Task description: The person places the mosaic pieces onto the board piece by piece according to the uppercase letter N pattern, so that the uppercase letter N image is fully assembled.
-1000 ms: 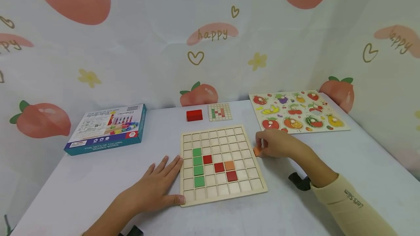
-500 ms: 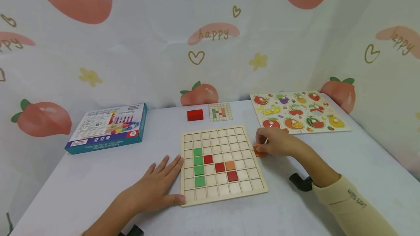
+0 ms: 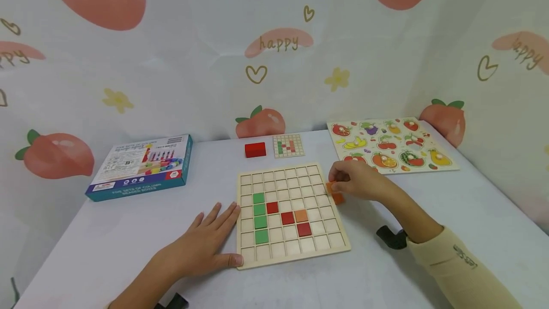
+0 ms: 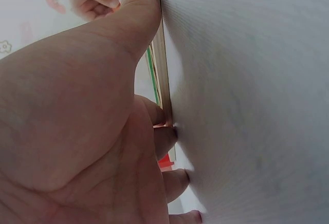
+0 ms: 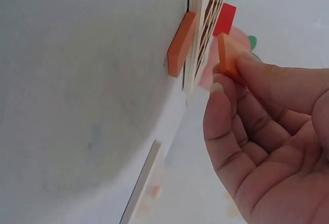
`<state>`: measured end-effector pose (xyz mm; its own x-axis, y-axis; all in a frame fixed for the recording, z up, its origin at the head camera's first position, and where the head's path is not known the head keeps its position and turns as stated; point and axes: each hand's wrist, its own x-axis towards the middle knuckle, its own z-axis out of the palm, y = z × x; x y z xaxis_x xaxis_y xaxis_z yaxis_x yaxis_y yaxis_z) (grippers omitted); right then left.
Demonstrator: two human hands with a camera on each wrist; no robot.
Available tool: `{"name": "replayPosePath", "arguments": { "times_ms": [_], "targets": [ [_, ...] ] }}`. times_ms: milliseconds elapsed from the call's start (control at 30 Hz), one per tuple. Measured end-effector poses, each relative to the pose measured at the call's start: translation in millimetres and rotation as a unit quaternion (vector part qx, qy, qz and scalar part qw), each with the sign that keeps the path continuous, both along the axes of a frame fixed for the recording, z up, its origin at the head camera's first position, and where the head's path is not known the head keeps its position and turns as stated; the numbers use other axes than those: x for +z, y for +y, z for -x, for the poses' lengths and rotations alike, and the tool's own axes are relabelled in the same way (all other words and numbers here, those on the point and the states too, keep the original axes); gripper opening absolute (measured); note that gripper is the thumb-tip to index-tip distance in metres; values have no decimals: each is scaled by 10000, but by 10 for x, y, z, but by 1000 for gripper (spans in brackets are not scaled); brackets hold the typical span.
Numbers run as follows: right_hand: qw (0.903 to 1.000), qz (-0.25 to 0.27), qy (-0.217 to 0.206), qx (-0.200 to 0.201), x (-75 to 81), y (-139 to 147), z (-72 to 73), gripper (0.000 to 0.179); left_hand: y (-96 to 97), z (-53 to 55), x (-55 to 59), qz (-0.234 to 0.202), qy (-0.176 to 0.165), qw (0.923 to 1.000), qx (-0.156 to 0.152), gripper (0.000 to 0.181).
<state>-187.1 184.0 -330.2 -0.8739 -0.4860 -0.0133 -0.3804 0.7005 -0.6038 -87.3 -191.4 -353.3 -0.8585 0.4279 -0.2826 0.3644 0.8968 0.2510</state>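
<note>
A wooden grid board (image 3: pixel 276 256) lies mid-table, with several green tiles (image 3: pixel 259 210), a few red tiles (image 3: pixel 288 218) and one orange tile (image 3: pixel 301 215) set in its squares. My left hand (image 3: pixel 199 247) lies with straight, spread fingers against the board's left edge, the thumb at its near corner. Beyond the right edge, my right hand (image 3: pixel 360 181) pinches an orange tile (image 5: pixel 230 57) between thumb and fingers, raised off the table. Another orange tile (image 5: pixel 181 47) rests on the table against the board's right side, below that hand.
Behind the board are a red block (image 3: pixel 255 150) and a small pattern card (image 3: pixel 289 146). A fruit puzzle board (image 3: pixel 392 146) lies at the back right, close to the right hand. A blue-edged box (image 3: pixel 140 168) lies at the left.
My right hand has lifted an orange tile from beside the board and moved slightly up and left. A second orange tile now shows beneath it. The left hand stays put.
</note>
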Motion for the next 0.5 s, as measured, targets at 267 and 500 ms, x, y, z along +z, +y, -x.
{"name": "replayPosePath", "arguments": {
  "times_ms": [267, 500],
  "targets": [
    [9998, 156, 9, 91, 19, -85, 39, 9, 0, 1, -3, -61, 7, 10000, 1, 112],
    [9994, 238, -251, 75, 49, -191, 86, 5, 7, -8, 1, -64, 28, 10000, 17, 112]
  ]
}}
